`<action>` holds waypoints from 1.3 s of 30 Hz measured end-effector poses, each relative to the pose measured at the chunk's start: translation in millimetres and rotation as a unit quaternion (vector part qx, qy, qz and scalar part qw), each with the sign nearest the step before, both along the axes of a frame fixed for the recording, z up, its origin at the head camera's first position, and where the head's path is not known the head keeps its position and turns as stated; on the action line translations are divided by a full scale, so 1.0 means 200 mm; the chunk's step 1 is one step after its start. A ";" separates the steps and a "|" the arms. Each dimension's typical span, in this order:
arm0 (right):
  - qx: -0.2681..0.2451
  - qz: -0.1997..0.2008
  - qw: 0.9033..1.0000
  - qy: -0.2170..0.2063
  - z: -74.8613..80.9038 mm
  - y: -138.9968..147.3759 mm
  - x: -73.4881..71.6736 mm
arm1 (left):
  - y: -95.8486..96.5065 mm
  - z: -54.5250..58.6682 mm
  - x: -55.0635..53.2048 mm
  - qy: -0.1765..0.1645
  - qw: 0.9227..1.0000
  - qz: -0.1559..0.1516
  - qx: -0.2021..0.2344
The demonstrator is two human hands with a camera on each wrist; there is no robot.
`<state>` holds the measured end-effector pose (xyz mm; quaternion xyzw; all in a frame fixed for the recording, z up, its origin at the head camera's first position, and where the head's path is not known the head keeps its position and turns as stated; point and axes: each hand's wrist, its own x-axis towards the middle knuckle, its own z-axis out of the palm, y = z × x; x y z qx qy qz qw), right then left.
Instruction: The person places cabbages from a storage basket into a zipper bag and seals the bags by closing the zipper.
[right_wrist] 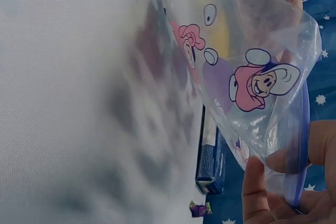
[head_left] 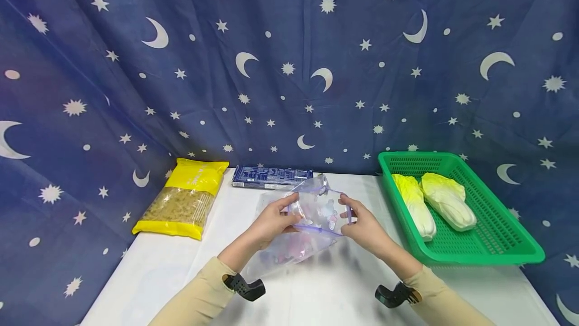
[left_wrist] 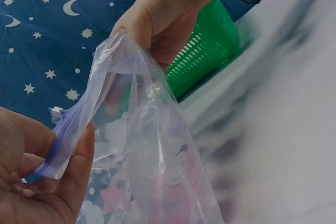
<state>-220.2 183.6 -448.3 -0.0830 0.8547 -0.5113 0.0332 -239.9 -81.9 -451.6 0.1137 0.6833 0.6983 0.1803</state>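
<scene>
A clear zip bag (head_left: 316,208) with purple zip strips and printed cartoon figures is held above the white table, its mouth spread apart. My left hand (head_left: 273,220) pinches one side of the mouth between thumb and fingers. On the opposite side, my right hand (head_left: 365,226) grips the other edge. The left wrist view shows a white slider on the purple strip (left_wrist: 65,135) near the left fingers. Seen from the right wrist, pink cartoon prints cover the bag (right_wrist: 252,85), and nothing shows inside it.
A green basket (head_left: 486,256) at right holds two napa cabbages (head_left: 448,203). A yellow bag of pasta (head_left: 185,195) lies at the back left. Behind the zip bag is a flat blue box (head_left: 267,176). A small shiny wrapped piece (right_wrist: 199,209) lies near the box. Starry cloth hangs behind.
</scene>
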 end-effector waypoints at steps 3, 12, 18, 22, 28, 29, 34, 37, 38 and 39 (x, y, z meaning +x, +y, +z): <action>-0.006 0.011 1.000 0.000 0.01 -0.01 0.00 | 0.00 0.00 0.01 0.012 1.000 -0.026 -0.003; -0.003 0.023 1.000 -0.002 0.00 -0.01 -0.01 | 0.00 0.00 0.02 0.016 0.998 -0.024 -0.062; 0.014 0.019 1.000 0.018 0.00 -0.01 0.00 | 0.01 0.00 0.02 0.053 0.995 0.000 -0.085; 0.011 0.021 1.000 0.014 0.00 -0.02 0.01 | 0.00 -0.02 0.03 0.078 0.994 0.008 -0.082; -0.002 0.004 1.000 -0.013 0.00 -0.02 0.02 | -0.02 -0.04 0.04 0.105 0.991 -0.030 -0.082; -0.002 0.000 1.000 -0.018 0.00 -0.02 0.02 | -0.02 -0.05 0.04 0.110 0.990 -0.035 -0.082; 0.023 -0.023 0.999 -0.033 -0.01 -0.02 0.02 | -0.02 -0.05 0.03 0.104 0.992 -0.036 -0.065; 0.025 -0.030 0.999 -0.034 -0.01 -0.02 0.01 | -0.02 -0.05 0.02 0.102 0.992 -0.040 -0.062; 0.021 -0.029 0.999 -0.035 -0.01 -0.02 0.01 | -0.02 -0.05 0.01 0.105 0.992 -0.043 -0.062; 0.015 -0.029 0.999 -0.036 -0.01 -0.02 0.02 | -0.02 -0.05 0.01 0.110 0.991 -0.046 -0.061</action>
